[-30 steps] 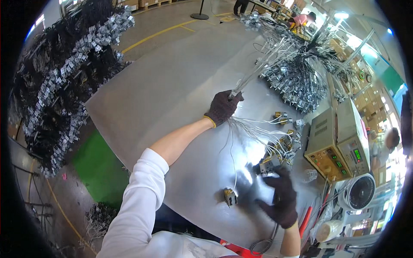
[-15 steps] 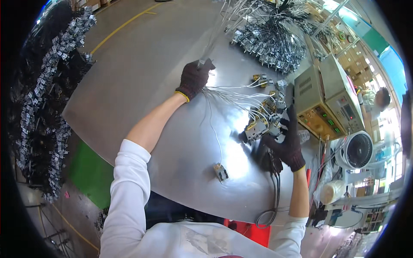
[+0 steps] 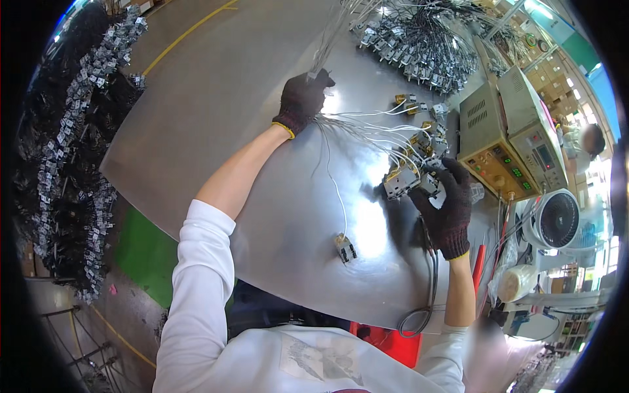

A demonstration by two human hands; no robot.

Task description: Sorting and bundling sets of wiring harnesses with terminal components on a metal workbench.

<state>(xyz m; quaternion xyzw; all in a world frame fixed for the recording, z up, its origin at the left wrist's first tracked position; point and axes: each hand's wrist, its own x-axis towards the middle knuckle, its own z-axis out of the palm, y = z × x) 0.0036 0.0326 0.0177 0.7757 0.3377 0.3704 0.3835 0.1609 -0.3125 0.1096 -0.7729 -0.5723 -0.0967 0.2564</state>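
Observation:
My left hand (image 3: 303, 101), in a dark knit glove with a yellow cuff, is closed around a bundle of thin white wires (image 3: 347, 128). The wires run up beyond the hand and fan out to the right, ending in a cluster of small metal-and-yellow connector blocks (image 3: 401, 181). My right hand (image 3: 449, 209), gloved alike, is at the near right side of this cluster. Its thumb and fingers are curved but apart, around the nearest blocks; its fingertips are partly hidden. One separate connector block (image 3: 344, 249) lies nearer me on its own wire.
A large pile of wired connectors (image 3: 422, 59) lies at the back of the metal table (image 3: 216, 124). Boxy instruments (image 3: 501, 160) with lit displays and a fan (image 3: 557, 219) stand at right. A black cable (image 3: 432, 288) loops near the front edge. More connectors (image 3: 56, 157) hang at left.
My right hand has moved in to the connector cluster, its fingers more curved than before. My left hand still grips the wires. The whole view has shifted slightly.

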